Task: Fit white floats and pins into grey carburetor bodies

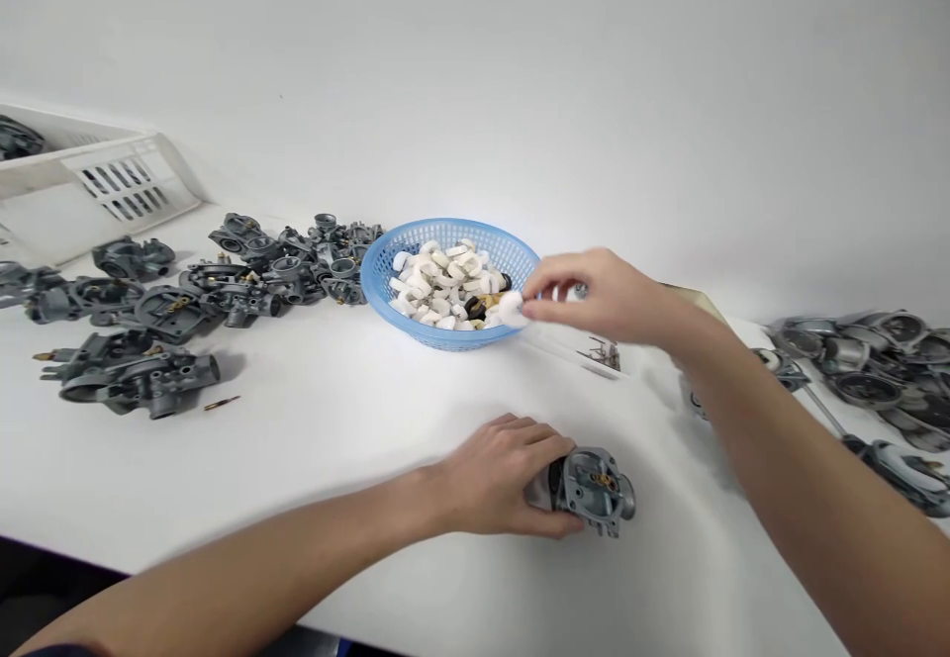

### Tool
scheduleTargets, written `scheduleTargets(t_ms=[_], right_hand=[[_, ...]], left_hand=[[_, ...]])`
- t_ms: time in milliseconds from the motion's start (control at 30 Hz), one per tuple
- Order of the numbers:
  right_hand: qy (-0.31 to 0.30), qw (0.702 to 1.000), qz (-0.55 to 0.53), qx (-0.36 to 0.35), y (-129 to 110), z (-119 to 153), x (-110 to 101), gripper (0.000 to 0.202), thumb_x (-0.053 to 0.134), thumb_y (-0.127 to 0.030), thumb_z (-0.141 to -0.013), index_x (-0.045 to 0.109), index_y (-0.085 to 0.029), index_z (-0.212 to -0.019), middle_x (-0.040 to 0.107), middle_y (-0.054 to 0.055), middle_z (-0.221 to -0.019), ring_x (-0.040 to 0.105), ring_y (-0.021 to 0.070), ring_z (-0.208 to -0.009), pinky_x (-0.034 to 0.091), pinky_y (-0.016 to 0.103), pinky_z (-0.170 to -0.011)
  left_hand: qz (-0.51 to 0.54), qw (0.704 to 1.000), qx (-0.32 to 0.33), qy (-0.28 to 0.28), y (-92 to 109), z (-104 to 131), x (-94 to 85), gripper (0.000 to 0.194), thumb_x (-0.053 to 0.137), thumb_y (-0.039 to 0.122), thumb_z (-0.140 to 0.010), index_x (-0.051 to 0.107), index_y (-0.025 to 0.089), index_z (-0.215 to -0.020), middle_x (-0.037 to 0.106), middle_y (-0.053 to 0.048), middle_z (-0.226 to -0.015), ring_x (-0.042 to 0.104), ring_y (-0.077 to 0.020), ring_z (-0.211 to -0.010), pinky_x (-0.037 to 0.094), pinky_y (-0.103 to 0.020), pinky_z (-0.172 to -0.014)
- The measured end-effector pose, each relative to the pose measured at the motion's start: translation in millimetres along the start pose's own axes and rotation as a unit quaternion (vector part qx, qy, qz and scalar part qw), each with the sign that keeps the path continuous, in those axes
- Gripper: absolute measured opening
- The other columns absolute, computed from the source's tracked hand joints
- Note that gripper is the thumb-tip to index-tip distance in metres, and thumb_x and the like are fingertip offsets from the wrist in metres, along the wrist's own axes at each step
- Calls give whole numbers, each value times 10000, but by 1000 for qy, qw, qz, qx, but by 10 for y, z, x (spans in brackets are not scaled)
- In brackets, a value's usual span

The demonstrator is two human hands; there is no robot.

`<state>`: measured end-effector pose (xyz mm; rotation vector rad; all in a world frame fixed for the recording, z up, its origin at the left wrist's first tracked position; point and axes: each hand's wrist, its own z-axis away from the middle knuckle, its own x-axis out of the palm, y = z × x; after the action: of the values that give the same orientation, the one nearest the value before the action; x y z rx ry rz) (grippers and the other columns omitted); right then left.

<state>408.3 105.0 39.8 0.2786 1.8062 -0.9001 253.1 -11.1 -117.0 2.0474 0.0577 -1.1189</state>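
Head cam view, going left to right: there's a white crate (45, 207), then a loose spread of grey metal bodies (174, 311) (carburetors, I'd say) on the white table (333, 420), and I can't make out a white ring piece on any of those. A thin brass piece (222, 403) lies just beside the nearest ones. Next is the blue basket (445, 338), pretty well stocked with white pieces (437, 281) plus a few dark and yellowish ones. Left hand (505, 479) is palm down, fingers and thumb wrapped round one carb body (594, 494) on the table, open side up, and I can't see any white piece seated in it. Right hand (594, 291) is nearly closed, thumb and fingertips pinching a single white ring (511, 309) at the basket's right edge; something shiny shows by the curled fingers, can't tell what. Small pins (605, 350) sit past that. Far right, one body (909, 474) seems to have a white piece on it, near a heap of metal cups (876, 360). No way to count how many are finished, but plenty look bare to me.
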Motion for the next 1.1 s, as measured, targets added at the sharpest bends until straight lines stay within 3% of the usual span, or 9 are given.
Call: scheduleTargets(t_ms=[100,167,333,467,633,767,900,1000,1100], right_hand=[[27,995,-92,-6,-87,653,77,140,681,-355,-948,757,-238,-946,732,36,-995,664,199,-891,522,314,-803],[49,991,-121,17,-106,1017,206,98,691,-321,-949,760,-254,-930,705,36,-1007,654,190,-868,515,319,-796],[119,941,-281,148,-185,1511,534,143,684,-356,-960,760,-258,-888,654,46,-960,627,198,-867,526,318,-771],[153,907,-346,183,-291,1605,697,168,709,-382,-938,775,-257,-848,636,53,-955,609,200,-854,527,311,-737],[159,891,-374,201,-327,1634,772,171,721,-384,-920,771,-253,-821,645,51,-962,615,203,-866,530,309,-736],[138,924,-300,193,-239,1636,663,214,695,-428,-936,784,-264,-831,697,48,-962,644,228,-912,520,356,-827],[128,956,-192,179,-45,1609,495,265,645,-451,-975,773,-274,-826,731,31,-939,654,238,-938,473,397,-912],[112,957,-211,167,113,1595,500,269,620,-440,-994,761,-261,-850,730,30,-931,661,224,-918,490,358,-836],[155,948,-238,147,230,1599,625,279,602,-395,-1000,739,-229,-822,717,37,-882,661,206,-849,499,336,-793]], left_hand=[[-2,1000,-10,21,25,12,-32,637,797,596,-770,613,221,-1251,748,-72,-1098,723,-295,-999,535,-417,-932],[-15,997,-24,66,49,17,-71,658,791,601,-778,591,217,-1274,738,-91,-1142,720,-299,-1011,557,-432,-915],[-119,970,39,210,157,1,-168,721,769,565,-809,486,200,-1363,693,-149,-1219,702,-310,-1080,582,-434,-897],[-169,947,100,254,268,-36,-176,588,798,483,-819,547,190,-1262,706,-132,-1110,706,-286,-1010,581,-407,-867],[-192,935,113,277,323,-72,-158,454,807,362,-837,589,194,-1198,709,-124,-1084,706,-268,-984,580,-392,-843],[-170,942,116,267,329,-86,-163,452,806,371,-808,607,183,-1168,702,-135,-1061,704,-274,-936,581,-406,-805],[-96,971,71,205,336,-84,-149,409,759,351,-803,616,217,-1162,692,-114,-1082,694,-255,-926,586,-392,-793],[-95,980,52,168,329,-84,-116,419,740,340,-807,625,223,-1192,682,-122,-1145,692,-266,-985,592,-402,-828],[-102,981,42,157,313,-94,-79,423,726,351,-808,632,228,-1202,681,-122,-1159,695,-272,-994,598,-409,-840]])
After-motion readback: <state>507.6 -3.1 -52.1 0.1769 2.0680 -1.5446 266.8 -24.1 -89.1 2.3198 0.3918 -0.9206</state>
